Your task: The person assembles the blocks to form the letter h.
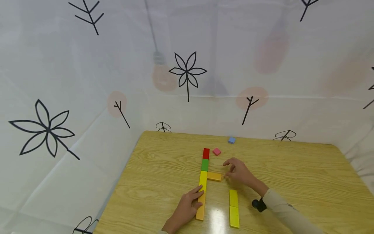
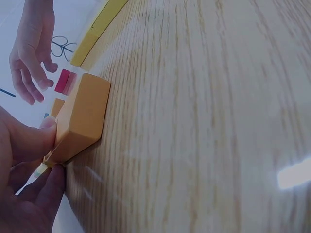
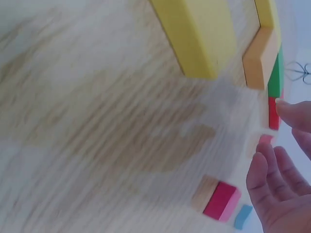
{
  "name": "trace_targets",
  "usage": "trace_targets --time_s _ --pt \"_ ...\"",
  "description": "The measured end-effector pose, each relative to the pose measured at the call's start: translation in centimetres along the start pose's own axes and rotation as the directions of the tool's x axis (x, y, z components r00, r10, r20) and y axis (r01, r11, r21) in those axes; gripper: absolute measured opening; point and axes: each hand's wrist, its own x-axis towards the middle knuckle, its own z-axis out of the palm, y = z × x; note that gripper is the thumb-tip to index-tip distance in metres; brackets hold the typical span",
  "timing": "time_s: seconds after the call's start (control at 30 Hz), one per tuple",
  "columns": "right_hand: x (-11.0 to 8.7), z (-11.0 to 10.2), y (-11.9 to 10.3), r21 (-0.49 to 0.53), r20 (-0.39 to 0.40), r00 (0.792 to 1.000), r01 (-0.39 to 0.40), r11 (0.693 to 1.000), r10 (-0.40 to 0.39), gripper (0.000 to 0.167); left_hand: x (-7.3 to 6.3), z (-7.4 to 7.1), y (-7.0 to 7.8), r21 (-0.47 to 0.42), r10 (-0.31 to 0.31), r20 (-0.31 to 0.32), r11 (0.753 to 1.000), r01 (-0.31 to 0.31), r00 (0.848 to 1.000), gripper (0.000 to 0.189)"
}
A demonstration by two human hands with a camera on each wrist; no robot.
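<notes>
On the wooden table a line of blocks runs away from the person: an orange block [image 1: 200, 210], a yellow block [image 1: 203, 179], a green block [image 1: 205, 165] and a red block [image 1: 206, 153]. The left hand [image 1: 187, 206] pinches the near orange block between thumb and fingers, at its joint with the yellow one. A second orange block [image 1: 214, 176] sticks out to the right from the yellow block's side. Just right of its end hovers the right hand [image 1: 240, 171], fingers loosely bent with nothing between them. A crimson block [image 3: 221, 201] lies beneath it in the right wrist view.
Two yellow blocks [image 1: 233, 208] lie end to end at the near right. Toward the back are a small pink block [image 1: 217, 151] and a blue block [image 1: 231, 140]. A white patterned cloth [image 1: 213, 113] hangs behind the table [image 1: 163, 156].
</notes>
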Motion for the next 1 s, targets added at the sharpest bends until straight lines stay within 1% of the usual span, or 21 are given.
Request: trace_targets --time_s 0.17,0.3,0.5,0.73,0.8,1.0 --pt "-0.1 -0.9 0.6 -0.017 -0.02 1.0 -0.018 1.0 0.018 0.029 0.0 0.0 -0.2 0.008 -0.019 -0.002 1.0 0.019 1.0 0.042" --pt "-0.1 -1.4 1.3 -0.068 -0.045 0.999 -0.014 0.998 0.011 0.031 -0.1 0.0 -0.4 0.007 -0.029 -0.006 1.0 0.029 1.0 0.043" --pt "-0.3 -2.2 2.1 -0.12 -0.082 0.995 -0.058 0.991 0.048 0.033 -0.1 0.1 -0.4 0.004 -0.028 -0.008 1.0 0.028 1.0 0.043" --pt "-0.7 -3.0 2.8 -0.124 -0.09 0.99 -0.123 0.985 0.112 0.034 0.0 0.1 -0.4 0.001 -0.023 -0.005 1.0 0.023 1.0 0.043" --pt "-0.9 -3.1 2.9 -0.124 -0.098 0.989 -0.126 0.984 0.114 0.034 0.1 0.2 -0.4 -0.004 -0.024 -0.003 1.0 0.024 1.0 0.043" --pt "-1.2 -3.3 3.5 -0.149 -0.107 0.992 -0.088 0.985 0.072 0.036 0.1 0.3 -0.4 -0.016 -0.022 -0.002 1.0 0.022 1.0 0.043"
